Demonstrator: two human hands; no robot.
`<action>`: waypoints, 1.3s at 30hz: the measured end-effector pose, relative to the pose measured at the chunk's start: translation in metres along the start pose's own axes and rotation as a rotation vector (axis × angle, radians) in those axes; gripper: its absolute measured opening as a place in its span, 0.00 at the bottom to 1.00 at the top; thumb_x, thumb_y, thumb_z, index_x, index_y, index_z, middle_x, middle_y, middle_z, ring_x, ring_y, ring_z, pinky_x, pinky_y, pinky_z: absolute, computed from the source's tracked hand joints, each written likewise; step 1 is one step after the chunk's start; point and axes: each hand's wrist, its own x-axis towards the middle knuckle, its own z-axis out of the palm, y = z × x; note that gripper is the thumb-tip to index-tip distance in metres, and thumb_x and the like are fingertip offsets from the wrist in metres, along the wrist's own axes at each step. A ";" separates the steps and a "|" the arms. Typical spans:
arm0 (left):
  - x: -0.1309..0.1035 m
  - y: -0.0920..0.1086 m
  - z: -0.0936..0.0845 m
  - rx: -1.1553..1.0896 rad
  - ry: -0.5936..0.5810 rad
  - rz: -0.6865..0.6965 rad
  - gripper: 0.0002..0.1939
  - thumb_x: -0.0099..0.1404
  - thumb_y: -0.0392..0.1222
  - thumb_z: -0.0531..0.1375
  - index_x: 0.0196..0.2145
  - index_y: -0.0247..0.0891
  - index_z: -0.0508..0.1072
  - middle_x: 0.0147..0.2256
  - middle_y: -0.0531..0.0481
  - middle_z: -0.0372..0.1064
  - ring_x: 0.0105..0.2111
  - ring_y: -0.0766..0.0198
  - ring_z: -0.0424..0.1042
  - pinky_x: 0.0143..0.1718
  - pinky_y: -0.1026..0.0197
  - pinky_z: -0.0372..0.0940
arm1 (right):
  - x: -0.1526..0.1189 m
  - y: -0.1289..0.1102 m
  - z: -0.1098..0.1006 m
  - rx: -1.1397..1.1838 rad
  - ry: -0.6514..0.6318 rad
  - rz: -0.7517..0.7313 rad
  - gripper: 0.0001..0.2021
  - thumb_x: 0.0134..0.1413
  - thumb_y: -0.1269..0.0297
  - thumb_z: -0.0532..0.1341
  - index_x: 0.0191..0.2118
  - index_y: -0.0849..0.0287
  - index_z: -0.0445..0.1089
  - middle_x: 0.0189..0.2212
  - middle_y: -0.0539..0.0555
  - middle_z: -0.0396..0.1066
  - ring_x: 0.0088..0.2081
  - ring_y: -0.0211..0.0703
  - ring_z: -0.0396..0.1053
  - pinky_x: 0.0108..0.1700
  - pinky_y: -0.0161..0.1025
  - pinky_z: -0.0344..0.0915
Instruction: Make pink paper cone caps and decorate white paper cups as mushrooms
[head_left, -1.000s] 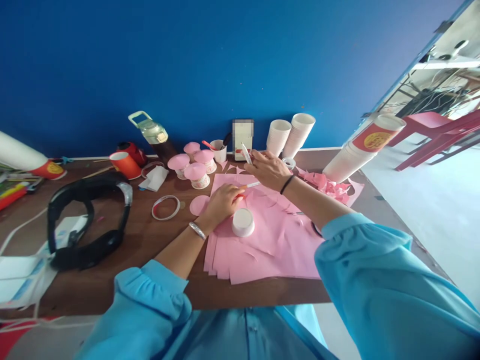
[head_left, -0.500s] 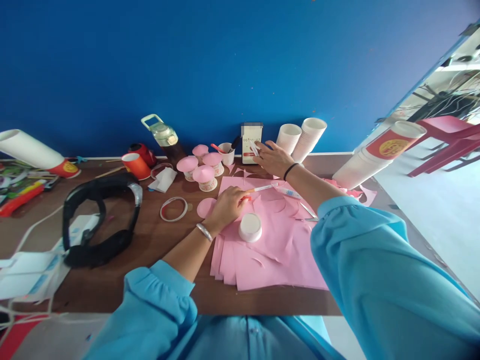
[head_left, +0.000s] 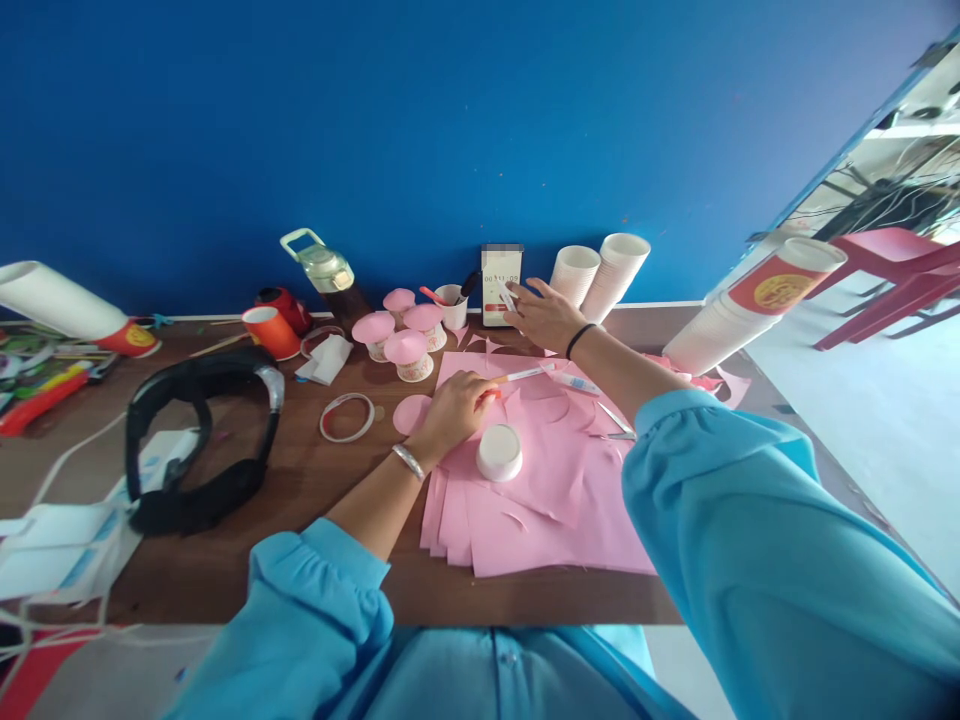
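Note:
My left hand [head_left: 459,408] rests on the pink paper sheets [head_left: 525,545], its fingers curled. A small orange bit shows at its fingertips, but what it belongs to is hidden. Just beyond lies an orange-and-white pen-like stick [head_left: 521,375]. My right hand [head_left: 547,317] reaches to the phone [head_left: 501,280], which leans on the wall and shows a running timer. Some of its fingers are spread, and a slim white thing [head_left: 507,297] sits at the fingertips. An upturned white paper cup [head_left: 499,452] stands on the pink sheets, close to my left hand.
Several small cups with pink paper cones [head_left: 406,348] stand behind a tape roll [head_left: 347,417] and a pink disc [head_left: 412,414]. Scissors [head_left: 619,425] lie at the right. Stacked paper cups [head_left: 619,275], a bottle [head_left: 328,272] and a black headset-like strap [head_left: 202,495] are around.
The timer on the phone has moved on by a little. Both hands stay in nearly the same place; the whole view has shifted slightly.

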 end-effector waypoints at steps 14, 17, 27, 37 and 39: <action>0.001 -0.002 0.001 0.013 0.086 0.043 0.11 0.72 0.35 0.58 0.48 0.41 0.77 0.43 0.46 0.77 0.45 0.56 0.75 0.49 0.53 0.71 | -0.064 -0.090 -0.066 0.189 0.318 0.293 0.23 0.66 0.77 0.54 0.60 0.50 0.68 0.54 0.56 0.77 0.60 0.52 0.66 0.61 0.53 0.60; 0.003 -0.002 -0.002 0.015 0.182 0.041 0.11 0.73 0.36 0.56 0.47 0.40 0.76 0.44 0.46 0.78 0.46 0.56 0.75 0.51 0.52 0.71 | -0.064 -0.096 -0.068 0.280 0.280 0.384 0.23 0.65 0.78 0.54 0.60 0.51 0.68 0.53 0.58 0.78 0.58 0.55 0.67 0.57 0.53 0.63; 0.001 0.005 -0.020 -0.072 0.352 0.014 0.10 0.73 0.37 0.54 0.43 0.39 0.75 0.42 0.44 0.78 0.44 0.59 0.76 0.50 0.54 0.71 | -0.076 -0.109 -0.071 0.309 0.259 0.436 0.20 0.61 0.79 0.53 0.51 0.56 0.74 0.33 0.56 0.74 0.39 0.49 0.68 0.41 0.42 0.67; 0.000 0.029 -0.042 -0.458 0.263 -0.144 0.15 0.75 0.49 0.57 0.51 0.40 0.77 0.42 0.47 0.80 0.42 0.61 0.79 0.43 0.59 0.73 | -0.109 -0.122 -0.100 0.532 0.402 0.567 0.18 0.70 0.68 0.56 0.60 0.48 0.72 0.38 0.55 0.74 0.38 0.46 0.74 0.38 0.40 0.71; -0.008 0.035 -0.047 -0.523 0.197 -0.148 0.16 0.74 0.51 0.58 0.51 0.41 0.77 0.43 0.46 0.80 0.42 0.61 0.79 0.43 0.59 0.73 | -0.112 -0.126 -0.102 0.628 0.468 0.619 0.17 0.71 0.65 0.55 0.60 0.48 0.72 0.40 0.56 0.74 0.41 0.47 0.75 0.41 0.42 0.73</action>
